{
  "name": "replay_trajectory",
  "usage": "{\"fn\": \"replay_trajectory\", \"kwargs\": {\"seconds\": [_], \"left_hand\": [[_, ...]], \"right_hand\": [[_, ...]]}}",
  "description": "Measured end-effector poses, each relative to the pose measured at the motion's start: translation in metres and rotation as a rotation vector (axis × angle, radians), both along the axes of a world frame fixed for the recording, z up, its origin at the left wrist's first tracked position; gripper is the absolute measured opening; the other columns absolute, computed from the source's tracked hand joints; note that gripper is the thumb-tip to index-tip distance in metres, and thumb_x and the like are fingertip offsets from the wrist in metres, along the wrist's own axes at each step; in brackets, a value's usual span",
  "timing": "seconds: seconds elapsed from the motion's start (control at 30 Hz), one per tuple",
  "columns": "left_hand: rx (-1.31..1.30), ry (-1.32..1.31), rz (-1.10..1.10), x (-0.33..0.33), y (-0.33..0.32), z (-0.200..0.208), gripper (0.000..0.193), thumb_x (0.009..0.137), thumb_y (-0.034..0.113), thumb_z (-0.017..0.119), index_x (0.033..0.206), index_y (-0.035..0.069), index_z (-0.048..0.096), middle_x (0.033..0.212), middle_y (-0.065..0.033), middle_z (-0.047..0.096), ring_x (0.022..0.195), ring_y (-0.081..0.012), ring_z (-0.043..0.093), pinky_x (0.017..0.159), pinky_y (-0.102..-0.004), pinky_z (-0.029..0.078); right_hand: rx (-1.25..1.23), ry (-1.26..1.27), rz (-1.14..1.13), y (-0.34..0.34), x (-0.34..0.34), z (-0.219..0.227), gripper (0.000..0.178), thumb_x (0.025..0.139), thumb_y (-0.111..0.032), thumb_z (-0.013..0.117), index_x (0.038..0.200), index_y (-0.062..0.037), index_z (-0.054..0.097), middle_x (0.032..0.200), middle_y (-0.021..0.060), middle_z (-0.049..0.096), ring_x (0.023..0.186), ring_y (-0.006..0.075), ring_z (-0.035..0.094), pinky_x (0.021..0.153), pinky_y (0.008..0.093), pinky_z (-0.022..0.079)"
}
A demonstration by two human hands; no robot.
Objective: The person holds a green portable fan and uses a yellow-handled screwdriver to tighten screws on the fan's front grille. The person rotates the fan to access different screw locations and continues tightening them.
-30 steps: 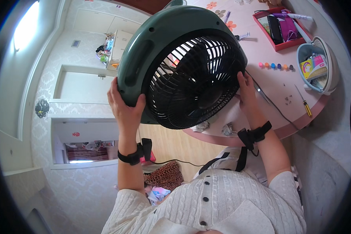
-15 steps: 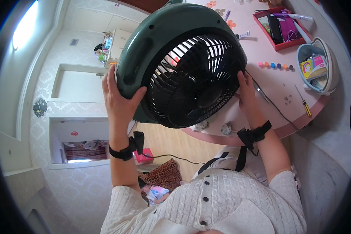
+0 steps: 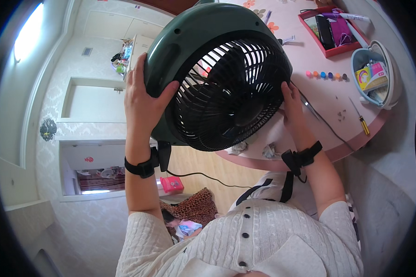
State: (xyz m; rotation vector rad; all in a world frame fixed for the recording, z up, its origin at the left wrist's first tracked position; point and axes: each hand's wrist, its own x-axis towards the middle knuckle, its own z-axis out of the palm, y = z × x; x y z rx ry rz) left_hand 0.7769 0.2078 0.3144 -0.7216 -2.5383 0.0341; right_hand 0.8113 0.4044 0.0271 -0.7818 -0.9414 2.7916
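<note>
Head view: the left hand (image 3: 145,99), thumb stretched away from its fingers, clasps a tilted green fan (image 3: 226,92) at upper centre. The right hand (image 3: 292,102) curls onto the fan's right side, its grip partly hidden. Even pressure from both hands should steady it best, with the cord (image 3: 333,132) kept slack. Farther right, tiny loose pieces (image 3: 341,115) and a screwdriver (image 3: 364,124) lie on the pink table (image 3: 321,99).
</note>
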Motion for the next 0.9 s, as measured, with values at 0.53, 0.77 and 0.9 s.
{"fn": "replay_trajectory", "kwargs": {"seconds": [0.53,0.77,0.9], "left_hand": [[0.054,-0.056,0.1,-0.001,0.001,-0.005,0.074,0.081,0.03,0.077,0.143,0.009,0.044,0.13,-0.023,0.055,0.12,-0.0363,0.055,0.1,-0.0427,0.044],[0.043,-0.044,0.092,-0.003,-0.002,-0.005,0.073,0.081,0.03,0.077,0.143,0.011,0.044,0.131,-0.0224,0.055,0.12,-0.0363,0.055,0.1,-0.0426,0.044],[0.059,-0.045,0.106,-0.001,-0.008,-0.007,0.072,0.081,0.03,0.077,0.143,0.011,0.044,0.132,-0.0212,0.055,0.121,-0.036,0.055,0.1,-0.042,0.043]], "right_hand": [[0.063,0.106,-0.006,0.005,0.003,-0.014,0.078,0.09,-0.047,0.068,0.145,-0.0009,0.037,0.126,0.0101,0.057,0.112,0.0173,0.052,0.097,0.0302,0.041],[0.165,0.066,-0.041,0.013,0.015,-0.019,0.068,0.093,-0.046,0.063,0.141,-0.001,0.043,0.122,0.0092,0.058,0.109,0.0149,0.053,0.092,0.0281,0.042],[0.272,-0.034,0.028,0.034,0.02,-0.042,0.048,0.098,-0.042,0.056,0.132,-0.0075,0.054,0.125,0.0051,0.059,0.115,0.0164,0.053,0.094,0.0311,0.043]]}}
